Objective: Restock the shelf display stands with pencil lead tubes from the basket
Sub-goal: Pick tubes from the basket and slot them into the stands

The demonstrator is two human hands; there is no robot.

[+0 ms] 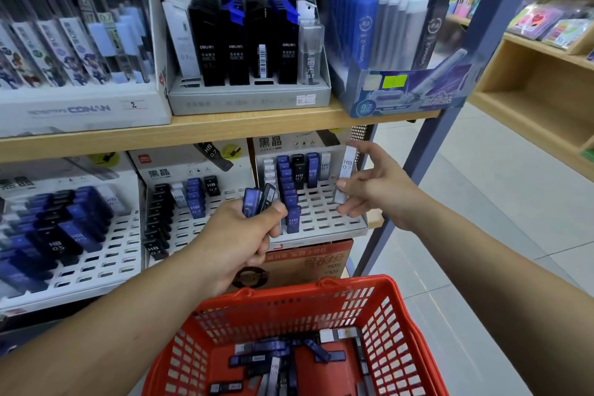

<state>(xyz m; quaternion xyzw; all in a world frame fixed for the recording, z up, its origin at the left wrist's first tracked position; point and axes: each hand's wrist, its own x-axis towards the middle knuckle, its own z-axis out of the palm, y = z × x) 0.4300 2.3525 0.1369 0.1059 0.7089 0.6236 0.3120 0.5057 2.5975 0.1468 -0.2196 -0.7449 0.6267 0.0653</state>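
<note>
Head view: The red basket (385,325) sits low and central, directly below both arms, so that stock is within reach of either hand; many pencil lead tubes (279,360), blue, black and clear, lie loose on its floor. The left hand (247,235) is held in front of the lower shelf with its fingers curled and the thumb pressed over a bundle of blue and black tubes (258,199), which project upward from the fist. This grip appears to serve as a reserve supply, sparing a return to the basket for each piece. The right hand (379,193) holds a single clear HB 0.7 tube (346,170) upright, clamped between the thumb and the lower fingers, with the index finger extended beside its upper end. The tube stands just over the right-hand edge of the white slotted display stand (324,215), beside the clear tube already standing in the back row (325,165). The upright attitude probably matches the vertical slots, and the position suggests sorting by colour. Many front slots are vacant; restocking looks far from complete.
</note>
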